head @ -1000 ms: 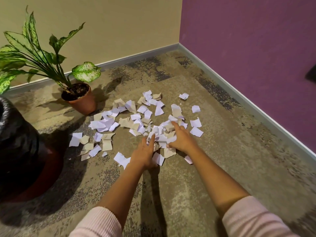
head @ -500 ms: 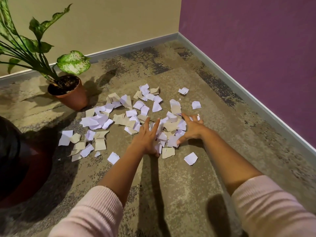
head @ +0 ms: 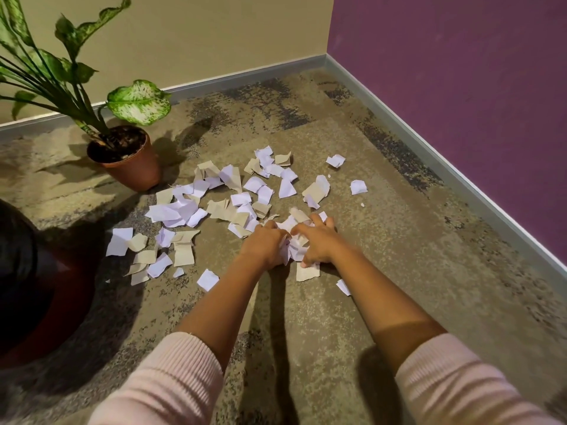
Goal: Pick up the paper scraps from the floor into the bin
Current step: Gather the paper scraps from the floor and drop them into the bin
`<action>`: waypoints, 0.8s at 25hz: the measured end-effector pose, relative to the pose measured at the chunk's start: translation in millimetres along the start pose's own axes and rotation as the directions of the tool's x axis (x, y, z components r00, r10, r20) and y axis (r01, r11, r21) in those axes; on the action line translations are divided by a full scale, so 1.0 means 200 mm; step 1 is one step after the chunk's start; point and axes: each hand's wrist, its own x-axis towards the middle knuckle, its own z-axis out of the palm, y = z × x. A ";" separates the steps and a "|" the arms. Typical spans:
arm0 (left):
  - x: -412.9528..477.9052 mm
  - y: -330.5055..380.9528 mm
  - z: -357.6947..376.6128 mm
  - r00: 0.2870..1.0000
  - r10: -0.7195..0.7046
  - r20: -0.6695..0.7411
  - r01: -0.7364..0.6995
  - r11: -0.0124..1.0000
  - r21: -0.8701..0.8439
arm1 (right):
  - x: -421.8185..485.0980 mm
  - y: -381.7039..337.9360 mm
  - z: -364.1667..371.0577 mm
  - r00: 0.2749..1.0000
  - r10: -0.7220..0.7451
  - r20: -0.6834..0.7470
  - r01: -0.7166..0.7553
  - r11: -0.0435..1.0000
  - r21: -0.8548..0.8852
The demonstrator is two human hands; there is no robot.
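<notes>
Left hand point(head: 264, 248) and right hand point(head: 320, 240) low on the floor point(head: 399, 265), side by side, fingers curled inward, gripping a wad point(head: 291, 250) of paper pinched between them. Scraps point(head: 178, 211) strewn ahead of both and out past the left hand. Bin point(head: 21, 271) well off to the left, nearer the left hand; so, probably, lift the wad and swing leftward.

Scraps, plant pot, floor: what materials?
White and tan torn scraps: thin matte paper, creased with ragged edges. Round orange-brown plant pot: smooth, plastic or glazed clay, unclear. Mottled beige floor: likely low-pile carpet, grainy texture.
</notes>
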 end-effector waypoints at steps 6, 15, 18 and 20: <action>-0.13 -0.05 0.00 0.997 0.010 -0.080 -0.016 0.997 -0.072 | -0.11 -0.04 0.08 0.990 0.046 -0.133 -0.027 0.989 0.143; -0.34 -0.14 -0.17 0.978 -0.050 -0.204 0.022 0.990 -0.139 | -0.31 -0.24 -0.09 0.971 0.085 -0.222 -0.022 0.962 0.272; -0.40 -0.18 -0.28 0.969 -0.072 -0.238 0.039 0.989 -0.142 | -0.37 -0.33 -0.17 0.962 0.093 -0.258 -0.010 0.952 0.304; -0.42 -0.21 -0.35 0.966 -0.070 -0.247 0.035 0.989 -0.142 | -0.39 -0.39 -0.22 0.953 0.099 -0.287 0.003 0.942 0.335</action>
